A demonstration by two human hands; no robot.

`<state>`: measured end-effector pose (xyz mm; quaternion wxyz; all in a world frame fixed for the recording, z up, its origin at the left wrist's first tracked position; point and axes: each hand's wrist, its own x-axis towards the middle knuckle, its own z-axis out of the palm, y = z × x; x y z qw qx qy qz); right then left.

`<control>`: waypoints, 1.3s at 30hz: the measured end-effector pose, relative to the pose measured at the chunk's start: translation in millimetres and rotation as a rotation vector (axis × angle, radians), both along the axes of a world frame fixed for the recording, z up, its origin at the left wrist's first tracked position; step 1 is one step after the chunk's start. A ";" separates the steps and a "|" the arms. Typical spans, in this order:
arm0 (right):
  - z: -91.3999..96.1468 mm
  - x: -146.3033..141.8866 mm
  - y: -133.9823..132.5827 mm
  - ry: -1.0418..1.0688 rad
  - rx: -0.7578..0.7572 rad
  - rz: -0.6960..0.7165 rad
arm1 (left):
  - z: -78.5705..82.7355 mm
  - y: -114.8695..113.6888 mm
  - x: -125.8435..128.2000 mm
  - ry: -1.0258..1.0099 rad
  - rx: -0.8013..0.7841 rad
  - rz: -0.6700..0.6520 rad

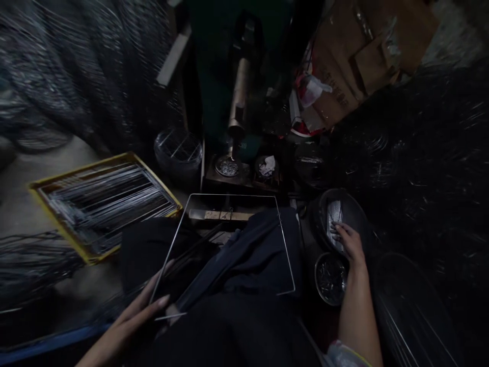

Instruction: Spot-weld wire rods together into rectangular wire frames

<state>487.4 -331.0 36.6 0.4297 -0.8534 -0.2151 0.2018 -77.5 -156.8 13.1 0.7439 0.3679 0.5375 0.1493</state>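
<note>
Wire frame [233, 195], finger-pinched by the left hand [133, 313], spans the lap [248, 265] while the right hand [351, 243], finger closure unclear, touches silvery strips [334, 210] at right, apparently a picking step calling for fine pinching.

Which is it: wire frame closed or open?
Open. The wire frame has a gap along its near side: one short bent end shows by the left hand, the other stops short, apart from it.

Lighting: dim; heavy shadow covers the right side. Glints: thin, along the wire frame [233, 195]. Tone: cardboard [338, 94] reads paler. Definition: outer edges smear and stretch; centre is sharper.
</note>
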 end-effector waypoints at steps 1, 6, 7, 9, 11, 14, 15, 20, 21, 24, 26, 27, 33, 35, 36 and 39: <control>9.2 -10.2 0.6 -0.002 0.027 0.064 | 0.0 -1.5 -0.9 -0.028 -0.019 0.003; 46.5 -50.3 19.8 -0.153 -0.043 0.369 | 8.8 -10.7 0.2 -0.112 -0.003 0.183; 52.0 -56.4 26.2 -0.178 -0.067 0.385 | 10.8 -11.9 1.9 -0.120 -0.012 0.225; 62.2 -69.4 39.6 -0.208 -0.082 0.436 | 13.6 -12.9 6.6 -0.151 -0.024 0.278; 71.8 -85.2 52.3 -0.210 -0.059 0.562 | 14.6 -12.4 12.0 -0.182 -0.019 0.292; 81.8 -115.6 68.2 -0.249 -0.032 0.777 | 15.3 -10.2 19.1 -0.202 0.008 0.275; 82.8 -126.6 72.7 -0.278 -0.036 0.832 | 16.3 -9.5 21.0 -0.202 0.020 0.262; 69.8 -169.0 88.5 -0.402 -0.120 1.093 | 26.6 -7.2 27.3 -0.182 0.061 0.200; 65.6 -173.2 89.6 -0.416 -0.138 1.123 | 28.4 -6.9 27.9 -0.177 0.062 0.199; 56.4 -178.2 88.2 -0.442 -0.193 1.150 | 29.7 -5.3 28.0 -0.171 0.056 0.200; 54.3 -177.8 85.5 -0.452 -0.223 1.144 | 27.9 -3.8 27.1 -0.181 0.057 0.189; 54.2 -177.5 84.4 -0.455 -0.238 1.144 | 26.8 -3.1 26.6 -0.189 0.059 0.183; 49.9 -193.5 97.2 -0.436 -0.277 1.193 | 23.9 -1.5 31.7 -0.219 0.043 0.145; 43.8 -209.2 108.1 -0.403 -0.244 1.226 | 22.4 -2.3 37.8 -0.233 0.042 0.114; 40.4 -218.2 113.2 -0.382 -0.216 1.246 | 21.1 -2.6 41.2 -0.245 0.045 0.097; 31.8 -241.4 121.8 -0.285 -0.095 1.342 | 15.0 -3.0 48.7 -0.285 0.040 0.070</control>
